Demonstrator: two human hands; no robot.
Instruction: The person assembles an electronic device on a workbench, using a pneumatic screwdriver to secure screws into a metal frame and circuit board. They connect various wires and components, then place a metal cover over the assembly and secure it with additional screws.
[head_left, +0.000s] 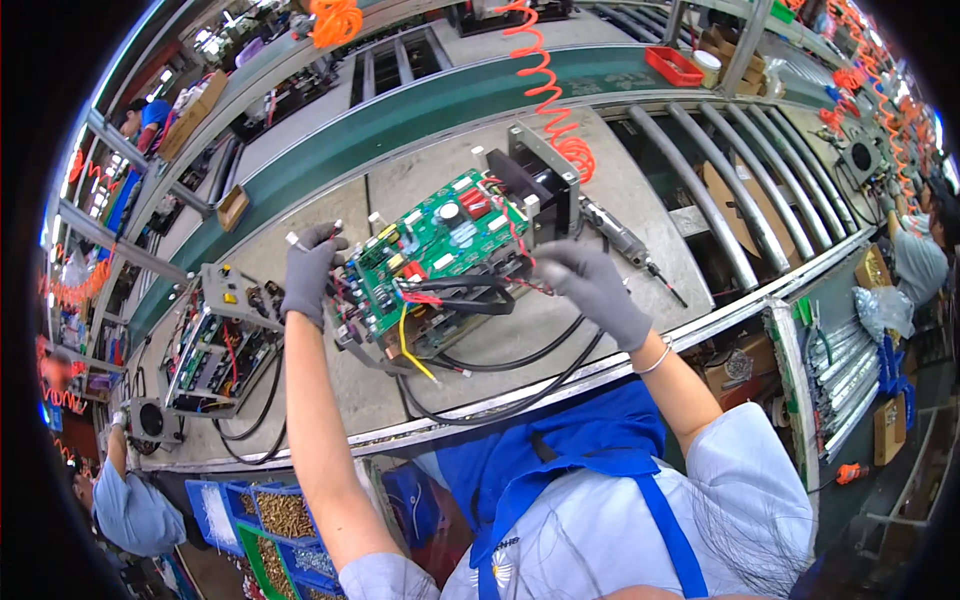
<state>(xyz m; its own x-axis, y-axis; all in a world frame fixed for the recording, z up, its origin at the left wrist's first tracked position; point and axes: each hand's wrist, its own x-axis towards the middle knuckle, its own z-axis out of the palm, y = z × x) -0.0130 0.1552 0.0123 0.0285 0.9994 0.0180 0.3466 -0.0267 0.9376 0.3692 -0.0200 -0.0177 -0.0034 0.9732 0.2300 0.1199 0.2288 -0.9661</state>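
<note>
A half-built electrical unit with a green circuit board lies at a slant on the workbench before me. A black fan housing stands at its far right end. My left hand, in a grey glove, is at the board's left end with fingers curled beside small white connectors; what it grips is unclear. My gloved right hand is by the right end, fingers bent together next to thin red wires; its tips are blurred. A yellow wire and black cables hang off the front.
A power screwdriver lies to the unit's right, short of the metal rollers. At left stands another open unit. Bins of screws sit below the bench edge. An orange coiled hose hangs behind. Co-workers are at both sides.
</note>
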